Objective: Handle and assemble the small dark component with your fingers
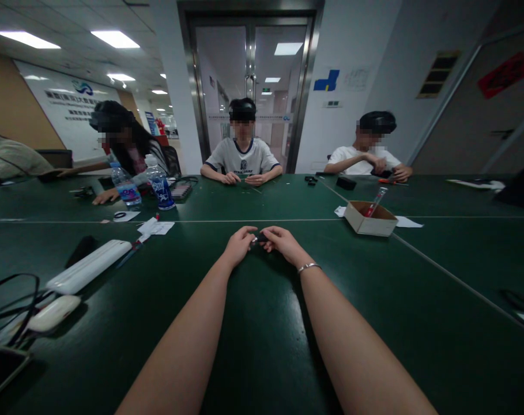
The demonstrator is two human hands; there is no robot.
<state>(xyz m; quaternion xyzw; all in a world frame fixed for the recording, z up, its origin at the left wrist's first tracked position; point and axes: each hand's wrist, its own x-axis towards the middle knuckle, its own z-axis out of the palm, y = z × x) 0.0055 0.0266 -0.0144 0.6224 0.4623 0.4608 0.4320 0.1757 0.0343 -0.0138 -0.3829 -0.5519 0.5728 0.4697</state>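
Observation:
Both my forearms reach out over the dark green table (262,323). My left hand (239,245) and my right hand (283,242) meet at the middle of the table, fingers curled together around a small dark object (259,237) pinched between them. The object is too small to name. A silver bracelet (308,266) sits on my right wrist.
An open cardboard box (369,219) with a red-tipped tool stands to the right. At left lie a white power strip (87,266), a white mouse-like device (54,313), cables, papers (155,226) and two water bottles (160,185). Three people sit across the table, working with their hands.

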